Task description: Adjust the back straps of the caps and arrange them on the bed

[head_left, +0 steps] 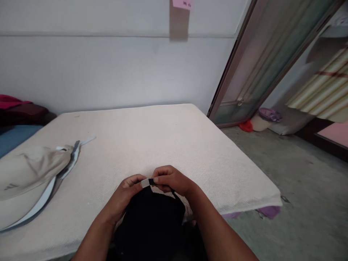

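a black baseball cap (152, 226) is sitting nearest us, low before the cream cover (141, 141), its rear opening facing away, seemingly so that both hands can reach the fastening. our left hand (125, 194) is pinching the pale buckle (145, 183), probably to steady it; our right hand (171, 180) is pinching the black strap (151, 182) just beside it, likely for control. farther left, a beige cap (32, 166) is lying over other caps (49, 194), perhaps saving room. beyond, a pink note (181, 3) is hanging on the white wall (122, 72).
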The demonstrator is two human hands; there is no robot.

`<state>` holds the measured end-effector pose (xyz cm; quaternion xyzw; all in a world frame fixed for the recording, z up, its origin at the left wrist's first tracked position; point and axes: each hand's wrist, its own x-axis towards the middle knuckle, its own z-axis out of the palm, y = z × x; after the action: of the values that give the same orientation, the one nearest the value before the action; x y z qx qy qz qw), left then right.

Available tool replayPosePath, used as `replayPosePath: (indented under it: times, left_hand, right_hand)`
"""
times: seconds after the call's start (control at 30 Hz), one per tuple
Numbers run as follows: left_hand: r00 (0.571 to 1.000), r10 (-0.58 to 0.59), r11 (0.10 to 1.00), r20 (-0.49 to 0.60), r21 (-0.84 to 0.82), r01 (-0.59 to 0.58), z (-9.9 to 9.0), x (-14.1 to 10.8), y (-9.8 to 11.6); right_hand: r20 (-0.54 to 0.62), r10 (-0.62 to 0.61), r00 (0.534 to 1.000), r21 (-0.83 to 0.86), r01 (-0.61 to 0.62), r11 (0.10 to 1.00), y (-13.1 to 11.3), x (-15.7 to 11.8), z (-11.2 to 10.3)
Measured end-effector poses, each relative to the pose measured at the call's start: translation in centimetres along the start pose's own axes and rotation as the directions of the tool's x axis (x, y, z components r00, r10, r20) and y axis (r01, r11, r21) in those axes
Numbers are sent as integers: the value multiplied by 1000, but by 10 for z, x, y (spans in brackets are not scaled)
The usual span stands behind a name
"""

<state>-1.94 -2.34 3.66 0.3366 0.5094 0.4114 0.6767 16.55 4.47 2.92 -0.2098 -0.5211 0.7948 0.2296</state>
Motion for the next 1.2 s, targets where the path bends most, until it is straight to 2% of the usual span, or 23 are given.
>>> replayPosePath:
  times: [0.23,0.4,0.5,0.73,1.0,1.2]
  left_hand:
    - [1000,-18,999,-23,46,19,-3,-1,-5]
    - [999,-10,995,-32,101,13,-6,2,-6]
    - [1000,-6,990,-31,138,10,-6,2,-5]
    - [1000,-17,989,-8,145,18,-5,3,-7]
    - [1000,1,999,24,47,-2,-4,3,-10]
    - [999,-24,1000,33,15,23,-2,1,-8]
  right_hand:
    - [-32,33,999,-126,-37,991,1,1,0]
    - [-46,26,999,-286,-38,957,-1,-1,0]
    - [-55,22,998,-305,-38,952,0,0,-1]
    - [-75,31,997,-220,-47,974,2,1,0]
    - [21,40,999,19,-40,999,5,1,-3]
    - [67,41,997,54,-45,998,6,2,-4]
